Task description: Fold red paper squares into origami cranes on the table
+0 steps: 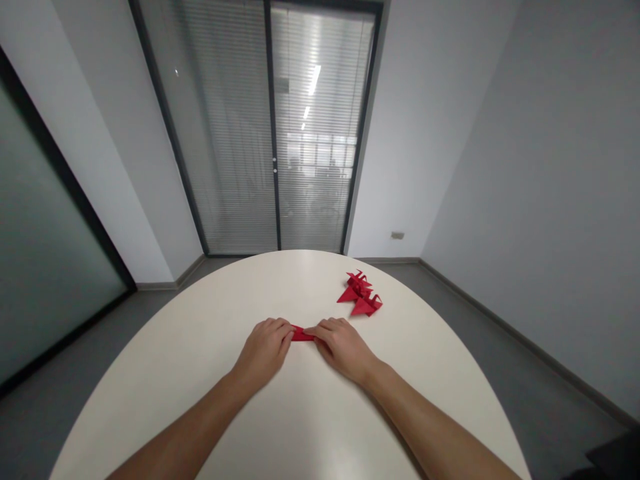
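Spanning the short gap between the two hands, a folded red paper (pixel 302 335) lies low at the middle of the pale, round-edged surface (pixel 245 293). The left hand (pixel 265 348) grips its left end, fingers bent and thumb close against them. The right hand (pixel 345 348) grips the other end, its index finger stretched along the paper; the fingers hide both ends, so the full shape cannot be told. Beyond the right hand, well inside the edge, sits a cluster of pointed red paper figures (pixel 360 293), close together and overlapping in view. Past the far edge stand glass panels (pixel 230 147) with horizontal blinds in dark frames. Right of them, a small plate (pixel 397 235) is set low on a white wall (pixel 410 133), above the grey floor (pixel 540 400).
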{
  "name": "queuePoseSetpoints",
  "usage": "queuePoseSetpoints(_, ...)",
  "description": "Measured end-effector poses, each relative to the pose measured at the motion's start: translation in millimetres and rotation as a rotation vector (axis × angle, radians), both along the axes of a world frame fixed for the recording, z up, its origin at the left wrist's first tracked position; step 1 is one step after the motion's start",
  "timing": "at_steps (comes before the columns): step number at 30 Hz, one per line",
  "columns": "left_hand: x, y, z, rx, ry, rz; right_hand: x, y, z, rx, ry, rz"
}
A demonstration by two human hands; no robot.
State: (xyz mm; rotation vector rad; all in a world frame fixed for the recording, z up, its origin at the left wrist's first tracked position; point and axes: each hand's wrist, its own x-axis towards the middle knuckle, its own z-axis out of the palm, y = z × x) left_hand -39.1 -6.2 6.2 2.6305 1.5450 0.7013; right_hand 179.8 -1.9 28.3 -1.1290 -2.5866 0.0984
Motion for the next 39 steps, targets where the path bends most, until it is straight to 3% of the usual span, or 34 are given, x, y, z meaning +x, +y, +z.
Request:
queuePoseSetpoints(8,-0.8,1.1,-0.9,-0.024,-0.008,0.012,1.2,3.1,-6.9,-0.007,-0.022,0.008)
queuePoseSetpoints(15,-0.9,-0.2,0.0,-0.011,0.045,-0.002,-6.6,-5.0,-1.4,0.004,-0.005,0.031)
queuePoseSetpoints(23,4.1,-2.5,1.4,0.001,0.044,0.018,-14.1,-23.7,-7.8,-0.246,-0.039,0.092)
queuePoseSetpoints(31,7.9,-6.3,-20.9,-0.047,0.094,-0.030,-10.4,-17.3,-11.7,-0.308,-0.052,0.086)
queuePoseSetpoints(35,2.1,-3.0,-28.4,-0.103,0.155,0.042,-10.5,-17.4,-11.7,-0.319,-0.059,0.079)
queuePoseSetpoints(39,-3.9,0.5,-34.3,-0.064,0.172,0.166,-10.3,-18.4,-10.5,-0.325,-0.067,0.079)
